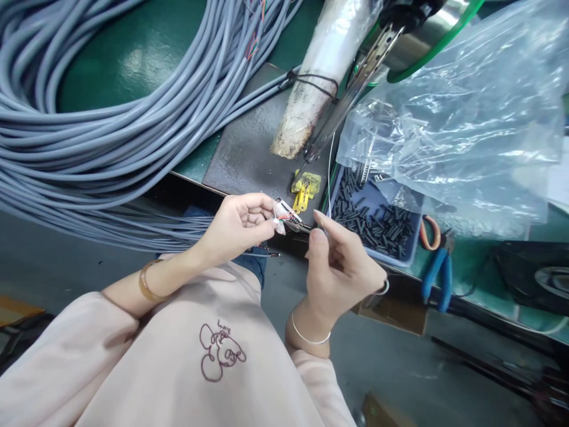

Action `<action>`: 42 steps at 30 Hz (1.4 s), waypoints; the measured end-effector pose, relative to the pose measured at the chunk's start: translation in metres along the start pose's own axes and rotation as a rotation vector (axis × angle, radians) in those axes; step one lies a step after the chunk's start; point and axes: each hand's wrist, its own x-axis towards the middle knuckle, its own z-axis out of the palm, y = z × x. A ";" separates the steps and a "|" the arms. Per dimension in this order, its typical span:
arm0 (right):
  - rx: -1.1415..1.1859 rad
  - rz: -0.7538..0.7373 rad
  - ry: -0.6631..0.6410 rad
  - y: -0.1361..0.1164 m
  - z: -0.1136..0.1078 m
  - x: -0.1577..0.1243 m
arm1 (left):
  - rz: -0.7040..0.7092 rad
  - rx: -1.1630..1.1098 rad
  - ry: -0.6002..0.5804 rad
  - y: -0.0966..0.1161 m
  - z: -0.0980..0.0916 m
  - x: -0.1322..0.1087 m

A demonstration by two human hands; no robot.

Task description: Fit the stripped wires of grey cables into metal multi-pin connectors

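My left hand [246,225] is closed in a pinch at a small multi-pin connector [288,212], where short coloured wires meet its pins. Opposite it, my right hand [335,261] has thumb and forefinger pressed together beside a slim dark metal piece [300,226] that reaches to the connector. What exactly lies between those fingertips is too small to make out. Just beyond the connector, a yellow clip [303,196] sits at the bench edge on a dirty yellow sponge [315,179]. The tip of a soldering iron [313,153] points down at the sponge.
Coiled grey cables [178,112] cover the left side. A wrapped white tube [306,83] and a solder spool [435,41] stand at the back. To the right are a blue bin [415,237] of short black tubes, a plastic bag [471,118] and blue-handled cutters [438,273].
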 end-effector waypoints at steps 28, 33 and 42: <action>-0.053 -0.215 -0.107 0.003 0.011 -0.004 | 0.269 0.224 -0.021 -0.011 -0.008 -0.006; 0.181 -0.018 0.033 0.002 0.013 -0.005 | 0.332 0.309 -0.011 -0.011 -0.010 -0.009; 0.151 -0.081 0.104 0.009 0.018 0.002 | 0.175 0.056 0.034 -0.010 -0.010 -0.005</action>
